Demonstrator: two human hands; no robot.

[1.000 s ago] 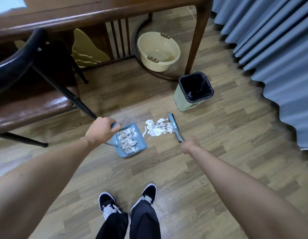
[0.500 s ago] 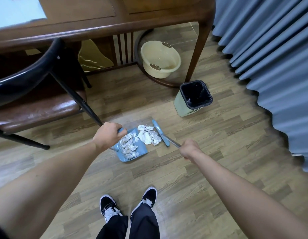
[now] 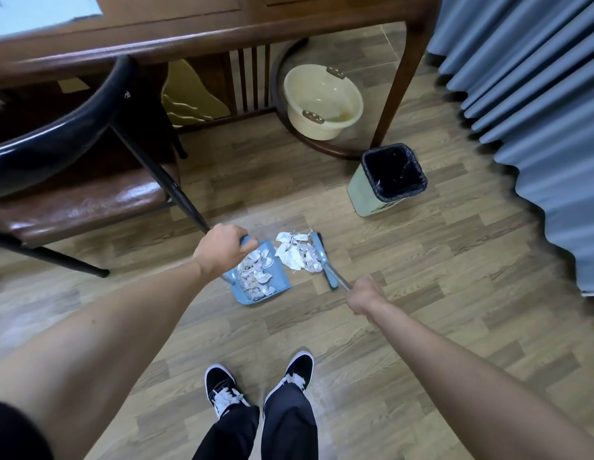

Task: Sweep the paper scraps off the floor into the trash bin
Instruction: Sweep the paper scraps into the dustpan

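Note:
A blue dustpan [image 3: 278, 283] lies on the wood floor with several white paper scraps inside. My left hand [image 3: 222, 249] grips its handle. Just right of the pan's mouth sits a loose pile of paper scraps [image 3: 295, 252]. A blue broom head [image 3: 322, 257] rests against the right side of that pile. My right hand [image 3: 363, 293] holds the broom's handle. The pale green trash bin [image 3: 362, 194] with a black liner stands open farther back and to the right.
A brown padded chair [image 3: 79, 200] with black legs stands at the left. Behind is a wooden table [image 3: 398, 78] with a cream basin [image 3: 322, 101] under it. Blue curtains [image 3: 538, 111] hang at the right. My two shoes [image 3: 259, 383] are below the pan.
The broom head pushed the scrap pile leftward to the pan's mouth, then stayed beside it. The dustpan kept its place. The view shifted slightly.

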